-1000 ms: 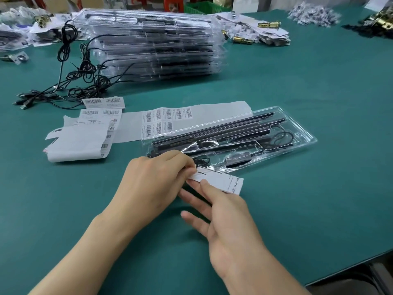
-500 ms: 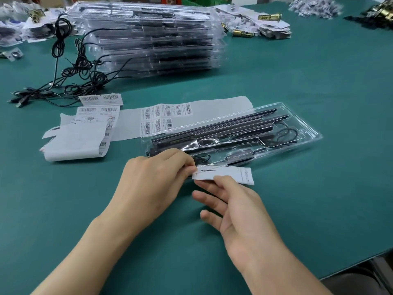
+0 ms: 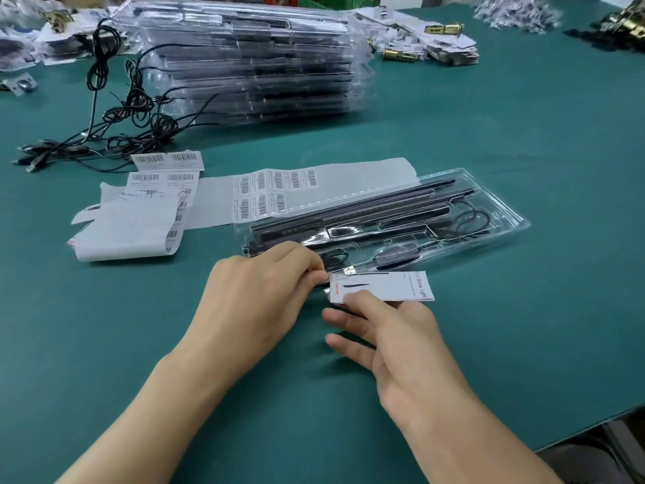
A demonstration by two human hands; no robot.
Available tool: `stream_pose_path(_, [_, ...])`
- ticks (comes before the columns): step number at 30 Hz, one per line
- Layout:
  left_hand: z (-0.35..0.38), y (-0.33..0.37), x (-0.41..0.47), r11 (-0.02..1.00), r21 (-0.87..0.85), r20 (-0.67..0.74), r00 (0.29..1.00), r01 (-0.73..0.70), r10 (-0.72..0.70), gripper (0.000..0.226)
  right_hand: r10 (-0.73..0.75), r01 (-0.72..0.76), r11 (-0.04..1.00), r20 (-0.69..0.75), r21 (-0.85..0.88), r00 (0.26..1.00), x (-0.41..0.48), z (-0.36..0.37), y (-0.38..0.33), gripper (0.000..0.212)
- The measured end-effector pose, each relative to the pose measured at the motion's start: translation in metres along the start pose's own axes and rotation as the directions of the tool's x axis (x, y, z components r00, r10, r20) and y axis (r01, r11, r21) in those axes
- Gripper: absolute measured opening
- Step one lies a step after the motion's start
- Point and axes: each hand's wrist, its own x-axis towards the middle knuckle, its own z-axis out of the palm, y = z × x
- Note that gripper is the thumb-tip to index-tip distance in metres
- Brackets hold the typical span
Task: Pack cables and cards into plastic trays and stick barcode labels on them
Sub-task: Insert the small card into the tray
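The left hand [image 3: 258, 295] and right hand [image 3: 401, 344] are close together over the green bench [image 3: 523, 326], both on a small white card [image 3: 384, 286] printed "Grow Light". The left hand's fingers are curled, with the fingertips pinching the card's left end. The right hand holds the near edge: the index finger lies on top of the card, the other fingers are spread loosely below it, and the thumb is hidden. The card is almost level, just at the near edge of a clear plastic tray [image 3: 513, 221] and overlapping that rim slightly.

The tray lies slanted on the bench and holds long black bars [image 3: 366, 211] in its far slots and a coiled black cable [image 3: 471, 218] toward its right end.

Behind the tray's left part lies a long sheet of barcode labels [image 3: 275, 190], partly under the tray's far edge. To the left of that sheet is a curled pile of label backing paper [image 3: 132, 235].

Farther back stands a tall stack of filled trays [image 3: 251, 64]. A tangle of loose black cables [image 3: 132, 110] is at the stack's left end. Brass hardware on white cards [image 3: 443, 29] lies beyond the stack on the right.
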Motion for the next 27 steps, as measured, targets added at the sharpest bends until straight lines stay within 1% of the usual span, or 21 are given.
stream_pose_path(4, [0.000, -0.001, 0.000, 1.000, 0.001, -0.009, 1.000, 0.000, 0.000, 0.033, 0.023, -0.024, 0.999, 0.035, 0.029, 0.999, 0.001, 0.007, 0.004, 0.015])
stream_pose_path(7, [0.001, -0.002, 0.000, 1.000, -0.004, -0.016, 1.000, -0.004, 0.004, 0.031, 0.025, -0.026, 1.000, 0.046, 0.018, 0.999, 0.000, 0.012, 0.010, 0.013])
stream_pose_path(11, [0.002, -0.003, 0.000, 1.000, -0.006, -0.033, 0.999, -0.013, 0.013, 0.033, 0.003, -0.003, 1.000, 0.054, -0.003, 0.999, 0.001, 0.014, 0.012, 0.014])
stream_pose_path(15, [0.002, -0.001, -0.001, 1.000, -0.012, -0.018, 1.000, -0.003, 0.003, 0.035, -0.016, 0.017, 0.999, 0.052, -0.032, 0.999, 0.000, 0.018, 0.014, 0.013])
stream_pose_path(20, [0.001, -0.001, -0.001, 1.000, -0.002, -0.010, 1.000, -0.029, 0.029, 0.036, -0.081, 0.086, 0.990, 0.052, -0.111, 0.995, -0.001, 0.022, 0.017, 0.011])
stream_pose_path(22, [-0.002, -0.003, -0.002, 0.999, -0.024, 0.027, 0.999, -0.034, 0.035, 0.031, -0.078, 0.084, 0.988, 0.050, -0.128, 0.996, -0.001, 0.022, 0.017, 0.020])
stream_pose_path(24, [-0.009, -0.015, -0.003, 0.994, -0.112, 0.093, 0.995, -0.015, 0.026, 0.022, -0.062, 0.068, 0.990, 0.049, -0.121, 0.997, -0.002, 0.020, 0.016, 0.024])
stream_pose_path(25, [-0.013, -0.023, -0.003, 0.986, -0.168, 0.140, 0.990, -0.005, 0.029, 0.023, -0.056, 0.062, 0.991, 0.055, -0.115, 0.997, -0.002, 0.019, 0.015, 0.022])
stream_pose_path(27, [-0.021, -0.039, -0.003, 0.966, -0.257, 0.242, 0.969, 0.017, 0.047, 0.036, -0.047, 0.054, 0.993, 0.066, -0.109, 0.997, -0.002, 0.018, 0.015, 0.019])
